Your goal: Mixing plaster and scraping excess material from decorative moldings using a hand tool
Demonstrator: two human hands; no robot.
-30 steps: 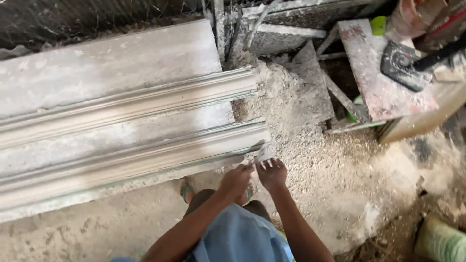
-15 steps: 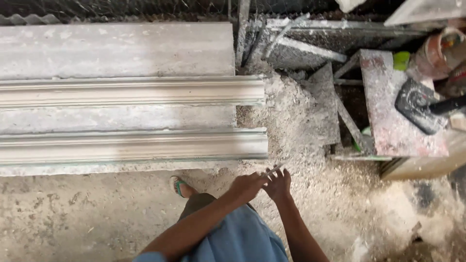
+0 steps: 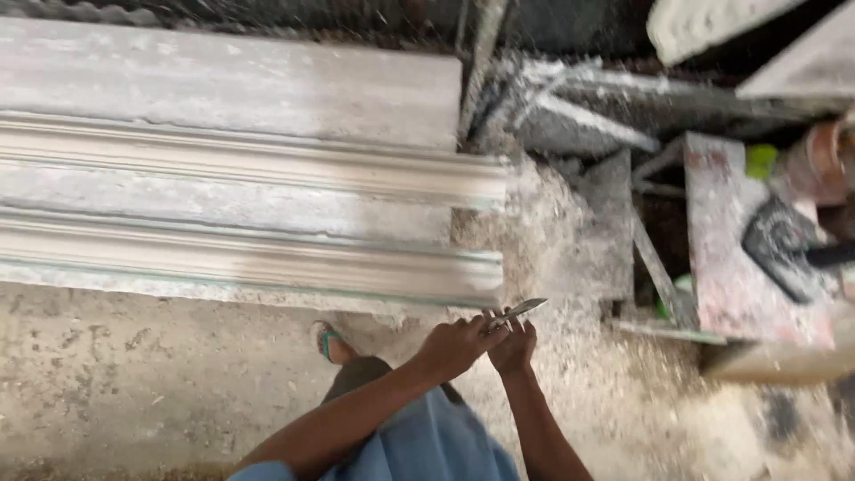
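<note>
A thin, flat metal blade (image 3: 519,311), grey and pointed at its far end, juts up and to the right from between the person's two hands. It is narrow and slightly tilted, its tip in the air just below the end of the nearer plaster moulding (image 3: 267,258).

The left hand (image 3: 459,346) comes in on a bare forearm from the lower left, fingers curled over so that the knuckles face the camera. The right hand (image 3: 514,346) rises on a straighter forearm from below and presses against the left, the two touching at the fingertips. Both hands are closed together around the blade's lower end; which hand carries it cannot be told, because the fingers overlap there. The grip hides the base, so only the upper part of the blade shows.

The blade lies over a dusty floor (image 3: 134,374) strewn with white crumbs, near the corner of the tabletop (image 3: 223,80) that carries two long profiled mouldings, the farther moulding (image 3: 267,165) running parallel to the nearer. A foot in a green sandal (image 3: 328,340) stands below the tabletop's edge, left of the hands. To the right lies a pink-stained board (image 3: 726,267).
</note>
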